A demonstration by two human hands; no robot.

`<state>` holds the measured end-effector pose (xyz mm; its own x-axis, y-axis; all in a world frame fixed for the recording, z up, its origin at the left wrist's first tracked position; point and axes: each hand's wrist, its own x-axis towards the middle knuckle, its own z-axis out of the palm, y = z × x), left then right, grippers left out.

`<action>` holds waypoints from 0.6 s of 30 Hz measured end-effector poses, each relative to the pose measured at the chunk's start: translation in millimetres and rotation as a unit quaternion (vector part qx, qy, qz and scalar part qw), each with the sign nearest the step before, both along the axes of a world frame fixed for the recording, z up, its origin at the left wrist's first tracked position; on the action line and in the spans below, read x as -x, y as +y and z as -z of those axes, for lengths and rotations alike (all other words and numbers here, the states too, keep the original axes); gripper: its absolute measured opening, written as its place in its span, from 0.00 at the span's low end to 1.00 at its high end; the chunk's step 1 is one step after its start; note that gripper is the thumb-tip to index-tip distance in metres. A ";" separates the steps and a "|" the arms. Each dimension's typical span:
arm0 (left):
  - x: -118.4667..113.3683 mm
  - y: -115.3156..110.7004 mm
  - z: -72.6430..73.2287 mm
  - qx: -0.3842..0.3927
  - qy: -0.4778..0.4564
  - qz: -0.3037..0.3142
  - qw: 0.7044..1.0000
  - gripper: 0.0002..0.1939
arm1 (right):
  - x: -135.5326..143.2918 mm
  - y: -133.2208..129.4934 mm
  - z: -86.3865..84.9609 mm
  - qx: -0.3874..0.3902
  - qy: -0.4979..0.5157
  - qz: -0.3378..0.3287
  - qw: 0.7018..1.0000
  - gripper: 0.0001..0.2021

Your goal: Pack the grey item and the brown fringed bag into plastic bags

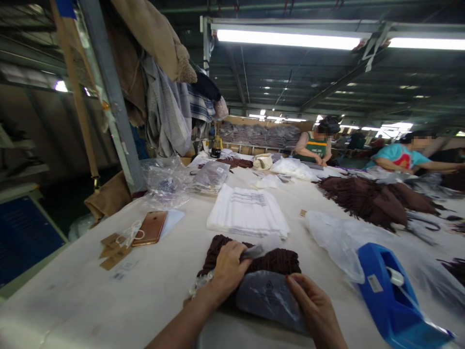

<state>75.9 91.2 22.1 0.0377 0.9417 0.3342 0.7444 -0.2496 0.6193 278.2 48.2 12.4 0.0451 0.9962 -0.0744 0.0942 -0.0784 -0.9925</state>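
Observation:
In front of me lies a folded dark brown fringed garment (283,261), with a clear plastic bag (271,295) over its near part. My left hand (229,269) is closed on the bag's raised upper edge, above the brown cloth. At the bag's right side, my right hand (314,303) pinches its edge between thumb and fingers. Small printed marks show on the plastic. Part of the garment is hidden beneath the bag and my left hand. Just beyond sits a stack of white printed plastic bags (250,211).
A blue tape dispenser (385,291) stands at the right. To the left are a phone (150,228) and brown cardboard tags (116,252). Brown fringed garments (370,196) lie at the right back. Two people work across the table, and clothes hang from a post (112,97).

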 end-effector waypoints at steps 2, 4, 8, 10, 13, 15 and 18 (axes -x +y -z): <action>13.0 -2.8 -6.3 -0.015 -0.059 -0.040 0.997 0.05 | 3.3 5.3 -2.1 -0.006 -0.016 -0.009 1.000 0.21; 26.9 -6.9 -13.8 -0.023 -0.106 -0.066 0.992 0.08 | 10.4 12.4 -2.6 -0.028 -0.051 -0.002 0.998 0.21; 35.8 -14.7 -20.5 -0.041 -0.192 -0.004 0.981 0.08 | 27.7 30.2 1.2 -0.068 -0.138 0.009 0.988 0.21; 27.3 -16.3 -14.5 -0.036 -0.125 0.070 0.989 0.08 | 30.7 39.2 4.3 -0.083 -0.175 0.013 0.981 0.18; 8.7 -16.0 5.6 -0.016 0.110 0.144 0.983 0.14 | 22.8 46.6 5.5 -0.103 -0.242 0.024 0.964 0.11; -0.6 -15.7 20.6 -0.021 0.205 0.158 0.966 0.17 | 12.7 43.9 1.0 -0.104 -0.287 0.056 0.951 0.11; -6.2 -16.8 35.9 -0.050 0.277 0.162 0.946 0.22 | 4.3 29.3 -10.7 -0.177 -0.366 0.143 0.902 0.16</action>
<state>82.2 74.5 -13.8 0.5148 0.8155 0.2644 0.8218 -0.5573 0.1185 273.9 77.4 23.1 0.2111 0.8915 0.4008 0.7614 0.1072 -0.6394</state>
